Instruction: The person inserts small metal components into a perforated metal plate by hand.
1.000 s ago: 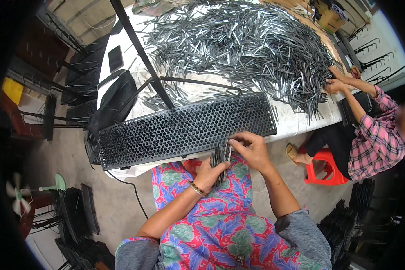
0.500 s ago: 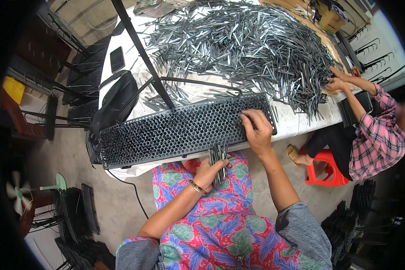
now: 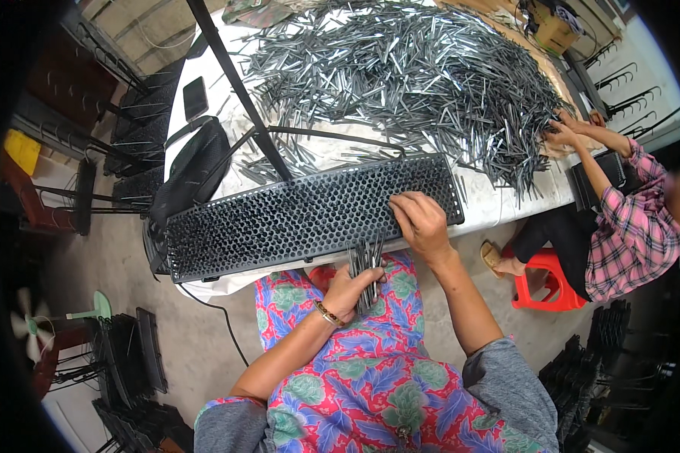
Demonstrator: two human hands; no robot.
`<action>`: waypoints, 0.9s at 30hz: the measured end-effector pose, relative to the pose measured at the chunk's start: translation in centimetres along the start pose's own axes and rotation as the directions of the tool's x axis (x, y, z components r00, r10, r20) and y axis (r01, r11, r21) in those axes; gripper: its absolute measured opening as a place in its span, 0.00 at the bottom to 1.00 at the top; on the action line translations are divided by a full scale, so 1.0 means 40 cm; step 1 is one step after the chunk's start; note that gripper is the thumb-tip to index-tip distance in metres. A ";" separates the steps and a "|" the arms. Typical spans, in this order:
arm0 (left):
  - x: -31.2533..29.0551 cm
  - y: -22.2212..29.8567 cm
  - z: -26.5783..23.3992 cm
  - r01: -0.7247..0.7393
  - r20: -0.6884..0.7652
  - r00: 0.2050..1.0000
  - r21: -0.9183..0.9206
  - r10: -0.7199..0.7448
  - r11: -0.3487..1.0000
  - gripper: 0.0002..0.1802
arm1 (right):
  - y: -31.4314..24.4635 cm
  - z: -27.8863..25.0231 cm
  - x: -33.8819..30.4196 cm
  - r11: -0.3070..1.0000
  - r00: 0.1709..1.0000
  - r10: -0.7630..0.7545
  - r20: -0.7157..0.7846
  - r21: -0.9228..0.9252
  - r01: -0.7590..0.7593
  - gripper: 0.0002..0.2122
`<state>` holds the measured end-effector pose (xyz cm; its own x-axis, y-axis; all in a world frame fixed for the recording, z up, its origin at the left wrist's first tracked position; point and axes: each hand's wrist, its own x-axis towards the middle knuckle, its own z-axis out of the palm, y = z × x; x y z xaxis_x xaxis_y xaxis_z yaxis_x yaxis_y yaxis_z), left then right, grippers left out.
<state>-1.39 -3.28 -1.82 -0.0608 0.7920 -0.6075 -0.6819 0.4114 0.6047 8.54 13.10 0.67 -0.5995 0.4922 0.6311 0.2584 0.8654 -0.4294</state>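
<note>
Left hand [image 3: 346,293]: the grip is closed firmly around a bundle of thin, dark strips [image 3: 366,260], whose upper ends fan out beyond the thumb, just beside the near edge of the perforated panel [image 3: 298,219]. Right hand [image 3: 425,225]: the grip is nearly closed, thumb and bent fingers drawn together over the right part of the panel; whether a strip is pinched there cannot be told. The panel, long, black and closely set with round holes, lies along the near edge of the white-covered surface [image 3: 495,216]; which holes are filled is too small to tell. Behind it spreads a large heap of loose strips [image 3: 400,83]. At the far right stands a cardboard box [image 3: 555,34], its contents unclear, with cables at its top. A co-worker's hands [image 3: 565,133] touch the heap's right edge.
</note>
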 end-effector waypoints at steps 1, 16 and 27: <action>0.000 0.000 0.000 -0.005 0.004 1.000 0.007 0.005 1.000 0.14 | -0.001 -0.001 0.001 1.000 1.000 0.018 0.000 0.002 -0.018 0.07; -0.007 0.006 -0.002 -0.080 0.056 0.995 0.045 0.078 0.996 0.13 | -0.054 -0.049 0.000 0.839 0.881 0.428 0.200 0.275 -0.469 0.07; 0.018 -0.001 0.006 -0.073 0.074 0.995 0.134 0.064 0.988 0.13 | -0.037 -0.073 -0.008 0.432 0.627 0.638 0.447 0.466 -0.772 0.09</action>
<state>-1.23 -2.63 -2.15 -0.0502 0.8477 -0.5280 -0.5719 0.4090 0.7110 10.58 11.95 2.98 -0.5492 0.8188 -0.1673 0.2216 -0.0503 -0.9738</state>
